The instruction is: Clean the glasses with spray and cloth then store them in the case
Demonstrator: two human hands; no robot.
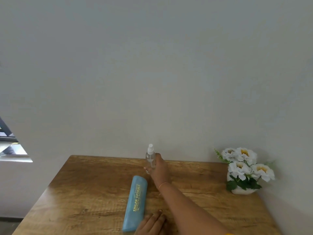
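A small clear spray bottle [150, 156] with a white nozzle stands upright at the far edge of the wooden table [84, 192], close to the wall. My right hand [158, 168] reaches across and is wrapped around the bottle's lower body. A long blue glasses case [135, 203] with yellow lettering lies shut on the table's middle, pointing away from me. My left hand [151, 223] rests flat on the table at the bottom edge, fingers together, right beside the case's near end. No glasses or cloth are in view.
A white pot of white artificial flowers [243, 170] stands at the table's back right corner against the wall. A plain wall rises behind the table. A window sill [15, 156] shows at the far left.
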